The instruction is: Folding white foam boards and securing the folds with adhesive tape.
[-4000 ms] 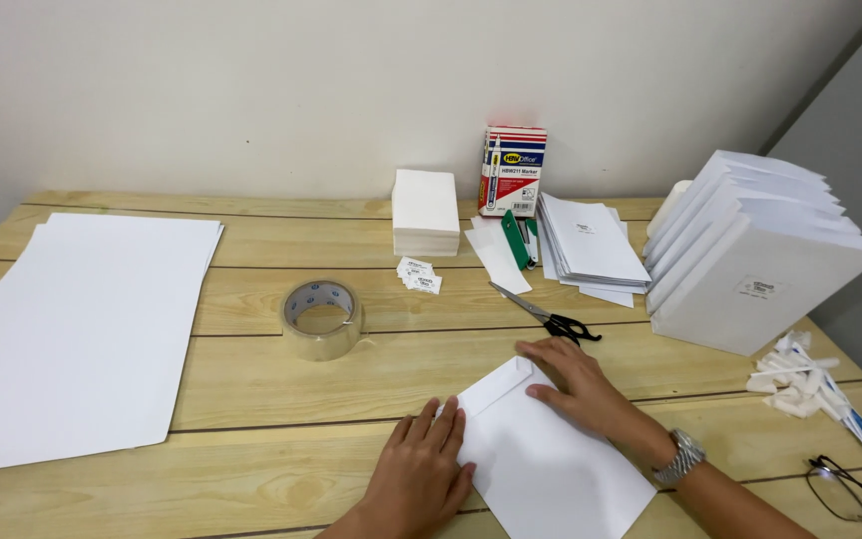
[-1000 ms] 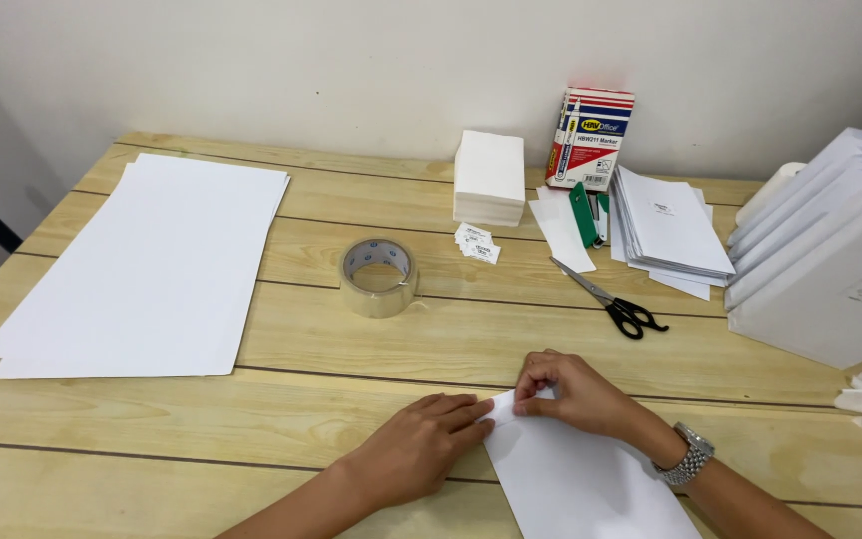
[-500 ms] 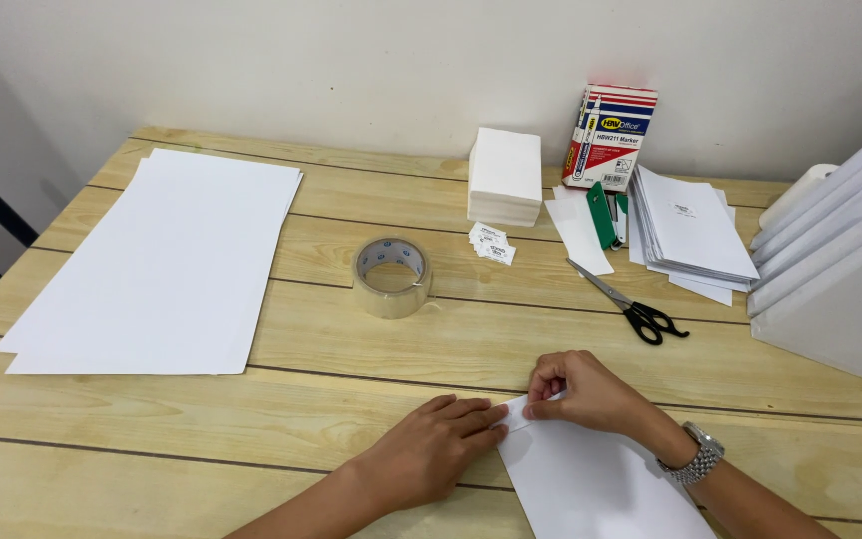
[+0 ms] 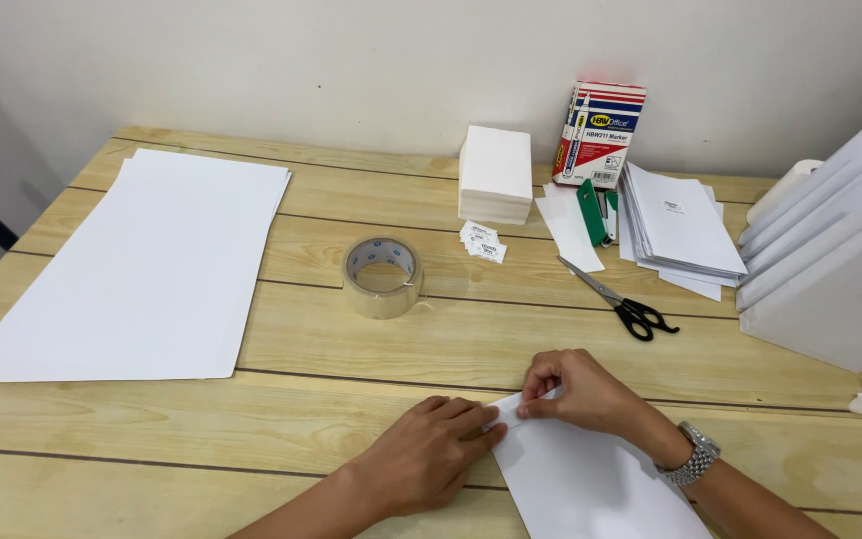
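A plain white envelope (image 4: 591, 479) lies flat and slanted on the near table edge, its top flap folded.

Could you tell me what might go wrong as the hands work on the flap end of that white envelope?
The left hand and right hand both pinch the white envelope at its flap end, so an uneven press could crease it crooked. The envelope runs past the table's near edge and might slip off if released.

One head-worn camera looks down and forward over the wooden table (image 4: 152, 439), wall at twelve o'clock, hands nearest at six.
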